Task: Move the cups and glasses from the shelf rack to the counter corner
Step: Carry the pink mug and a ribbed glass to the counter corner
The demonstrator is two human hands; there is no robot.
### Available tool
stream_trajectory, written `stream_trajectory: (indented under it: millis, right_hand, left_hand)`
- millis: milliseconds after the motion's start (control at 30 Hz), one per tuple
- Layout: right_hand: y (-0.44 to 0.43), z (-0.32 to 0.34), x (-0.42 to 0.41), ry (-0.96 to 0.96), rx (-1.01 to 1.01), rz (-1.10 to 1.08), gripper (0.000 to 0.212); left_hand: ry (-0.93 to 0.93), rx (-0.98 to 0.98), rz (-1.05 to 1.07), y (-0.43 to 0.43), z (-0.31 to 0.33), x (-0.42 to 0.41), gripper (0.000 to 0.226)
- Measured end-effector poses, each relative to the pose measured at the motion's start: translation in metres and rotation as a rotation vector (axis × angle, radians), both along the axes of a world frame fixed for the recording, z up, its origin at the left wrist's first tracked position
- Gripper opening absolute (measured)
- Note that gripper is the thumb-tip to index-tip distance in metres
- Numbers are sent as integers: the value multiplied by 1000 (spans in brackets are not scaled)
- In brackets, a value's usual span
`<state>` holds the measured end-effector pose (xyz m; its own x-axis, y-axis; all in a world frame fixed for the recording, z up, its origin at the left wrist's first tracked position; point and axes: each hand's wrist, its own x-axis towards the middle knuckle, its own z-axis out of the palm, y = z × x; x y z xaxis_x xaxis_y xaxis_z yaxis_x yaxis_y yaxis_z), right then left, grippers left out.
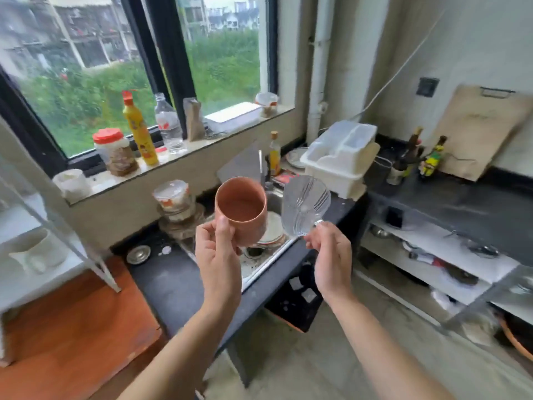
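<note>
step: carry, mid-transfer | left hand [217, 255] fingers wrapped round terracotta cup [240, 210], above sink [253, 265] | right hand [331, 255] grips tilted clear glass [304, 206] low, over sink's right edge | next, likely: go right of sink to dark counter [438, 203], set both upright

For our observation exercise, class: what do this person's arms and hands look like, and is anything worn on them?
The left hand and right hand are bare: no gloves, and no rings show. The left forearm and right forearm are bare too, with no sleeve, watch or bracelet in view.
</note>
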<state>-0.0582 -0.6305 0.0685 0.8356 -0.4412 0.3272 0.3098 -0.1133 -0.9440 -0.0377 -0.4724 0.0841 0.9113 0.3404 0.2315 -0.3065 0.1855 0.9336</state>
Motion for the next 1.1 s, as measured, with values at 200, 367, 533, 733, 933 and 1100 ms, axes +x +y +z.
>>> stream_trajectory:
  millis: [200,367,533,733,933,1100]
  right_hand:
    - [-191,-6,-93,20,27,-285,36]
    - [-314,-16,-155,54,36,-515,38]
    - [-424,-34,-184,25,123,-704,35]
    - [-563,-43,-190,16,118,-889,29]
    - [-706,-27,-189,66,116,-1065,33]
    - [-796,-27,-206,94,150,-1193,36]
  left_hand:
    - [49,-40,-300,-198,-9,-56,27]
    - [128,2,-506,-334,-15,-94,32]
    - [142,60,-684,-460,-26,-105,34]
    - [155,103,-873,-629,-40,-84,32]
    - [209,170,-1057,-798,-27,-56,36]
    - [232,258,-1164,-913,-21,-56,33]
